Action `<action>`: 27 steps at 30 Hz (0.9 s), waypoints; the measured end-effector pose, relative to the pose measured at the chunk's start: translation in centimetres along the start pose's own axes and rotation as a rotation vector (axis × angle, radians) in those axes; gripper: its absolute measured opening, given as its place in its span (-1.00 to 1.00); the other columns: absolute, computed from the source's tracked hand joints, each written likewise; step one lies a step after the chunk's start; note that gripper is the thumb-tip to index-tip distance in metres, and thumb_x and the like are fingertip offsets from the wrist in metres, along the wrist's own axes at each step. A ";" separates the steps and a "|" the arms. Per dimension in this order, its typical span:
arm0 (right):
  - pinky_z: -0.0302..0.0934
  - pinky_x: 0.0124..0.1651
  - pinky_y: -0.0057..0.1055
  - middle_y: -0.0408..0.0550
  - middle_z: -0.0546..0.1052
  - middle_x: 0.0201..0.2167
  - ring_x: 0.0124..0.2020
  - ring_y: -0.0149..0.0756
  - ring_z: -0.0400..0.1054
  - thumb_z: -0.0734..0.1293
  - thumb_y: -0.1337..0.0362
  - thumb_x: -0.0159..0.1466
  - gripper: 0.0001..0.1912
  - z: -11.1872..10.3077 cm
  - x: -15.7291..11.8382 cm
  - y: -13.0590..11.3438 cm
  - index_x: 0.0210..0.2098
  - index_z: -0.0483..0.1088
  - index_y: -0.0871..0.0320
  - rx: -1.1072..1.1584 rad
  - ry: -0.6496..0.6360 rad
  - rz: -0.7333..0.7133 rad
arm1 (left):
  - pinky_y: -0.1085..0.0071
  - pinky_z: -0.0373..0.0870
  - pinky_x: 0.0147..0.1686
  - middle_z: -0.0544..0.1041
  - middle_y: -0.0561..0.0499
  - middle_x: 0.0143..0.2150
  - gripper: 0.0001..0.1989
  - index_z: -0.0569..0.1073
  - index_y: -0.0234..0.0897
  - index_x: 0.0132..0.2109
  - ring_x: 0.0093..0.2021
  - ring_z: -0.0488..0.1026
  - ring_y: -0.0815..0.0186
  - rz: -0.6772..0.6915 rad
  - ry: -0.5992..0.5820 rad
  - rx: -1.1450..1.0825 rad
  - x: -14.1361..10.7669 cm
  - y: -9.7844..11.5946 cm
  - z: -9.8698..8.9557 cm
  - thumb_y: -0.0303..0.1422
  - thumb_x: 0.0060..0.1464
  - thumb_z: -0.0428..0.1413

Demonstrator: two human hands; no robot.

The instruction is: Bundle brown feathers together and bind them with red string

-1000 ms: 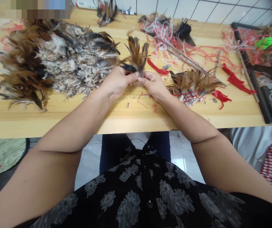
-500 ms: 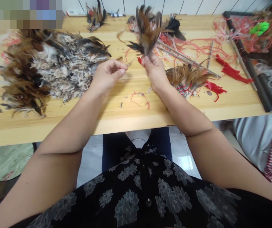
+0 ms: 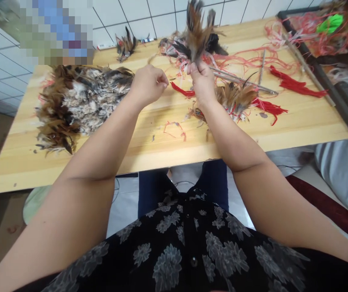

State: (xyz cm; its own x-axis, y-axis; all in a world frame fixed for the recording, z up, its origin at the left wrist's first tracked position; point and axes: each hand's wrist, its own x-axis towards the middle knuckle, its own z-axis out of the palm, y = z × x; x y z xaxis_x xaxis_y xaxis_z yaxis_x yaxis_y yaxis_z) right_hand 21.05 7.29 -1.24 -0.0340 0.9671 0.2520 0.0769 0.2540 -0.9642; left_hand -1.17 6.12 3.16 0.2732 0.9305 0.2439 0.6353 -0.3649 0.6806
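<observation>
The right grip (image 3: pixel 203 79) pinches a brown-and-black feather bunch (image 3: pixel 196 38) at top middle, the left grip (image 3: pixel 150 83) is curled, whether around anything I cannot tell, and this seems like gathering, needing steady holding next.

The feather pile (image 3: pixel 93 99) lies left of what seems a tray (image 3: pixel 334 95).
</observation>
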 end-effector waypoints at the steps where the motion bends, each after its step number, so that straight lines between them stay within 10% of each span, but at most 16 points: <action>1: 0.21 -0.07 -0.50 -0.19 0.36 -0.34 -0.20 -0.40 0.23 0.15 0.33 0.77 -0.58 0.0 0.0 -0.5 -0.28 0.19 0.03 0.018 0.124 0.047 | 0.10 0.14 0.38 0.35 -0.02 -0.26 -0.78 0.57 -0.09 -0.30 -0.01 0.21 0.05 -0.029 0.008 -0.001 0.9 -0.4 0.3 -0.34 0.19 0.48; 10: 0.31 0.16 -0.38 -0.20 0.38 -0.36 -0.15 -0.34 0.38 0.25 0.33 0.68 -0.57 -0.7 -0.7 -1.7 -0.37 0.28 0.06 0.112 0.303 0.035 | 0.12 0.18 0.24 0.15 0.06 -0.51 -0.64 0.39 0.07 -0.50 -0.02 0.32 -0.05 -0.123 0.182 -0.041 8.6 -5.6 4.6 -0.28 -0.05 0.45; 17: 0.40 0.41 -0.20 -0.22 0.39 -0.36 -0.11 -0.29 0.49 0.32 0.04 0.66 -0.57 -1.1 0.5 1.2 -0.33 0.39 0.10 0.085 0.249 -0.066 | 0.05 0.29 0.39 0.23 0.08 -0.51 -0.51 0.22 0.01 -0.50 0.12 0.50 -0.14 -0.123 0.056 0.003 10.1 -1.4 8.2 -0.39 -0.10 0.45; 21: 0.41 0.42 -0.20 -0.20 0.44 -0.34 -0.09 -0.30 0.52 0.23 0.02 0.71 -0.51 -1.7 0.8 1.4 -0.32 0.40 0.12 -0.003 0.249 -0.027 | 0.05 0.44 0.22 0.57 -0.15 -0.30 -0.75 0.37 -0.12 -0.37 0.15 0.59 -0.20 -0.309 -0.123 0.414 8.6 2.2 6.7 -0.45 0.08 0.31; 27: 0.46 0.39 -0.14 -0.14 0.53 -0.27 -0.06 -0.26 0.57 0.15 0.07 0.74 -0.51 -1.5 1.5 2.9 -0.25 0.47 0.15 -0.144 0.234 -0.137 | 0.21 0.41 -0.06 0.53 0.04 -0.33 -0.78 0.34 -0.10 -0.26 -0.08 0.43 0.19 -0.225 -0.053 0.257 5.2 3.8 2.1 -0.19 0.32 0.19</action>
State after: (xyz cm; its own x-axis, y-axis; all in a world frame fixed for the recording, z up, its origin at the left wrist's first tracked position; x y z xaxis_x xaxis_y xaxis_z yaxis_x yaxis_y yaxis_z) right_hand 22.70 9.53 -3.57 0.1752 0.8965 0.4070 0.2283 0.3652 -0.9025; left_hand 4.17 9.54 5.52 0.1380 0.9882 0.0667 0.8433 -0.1525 0.5154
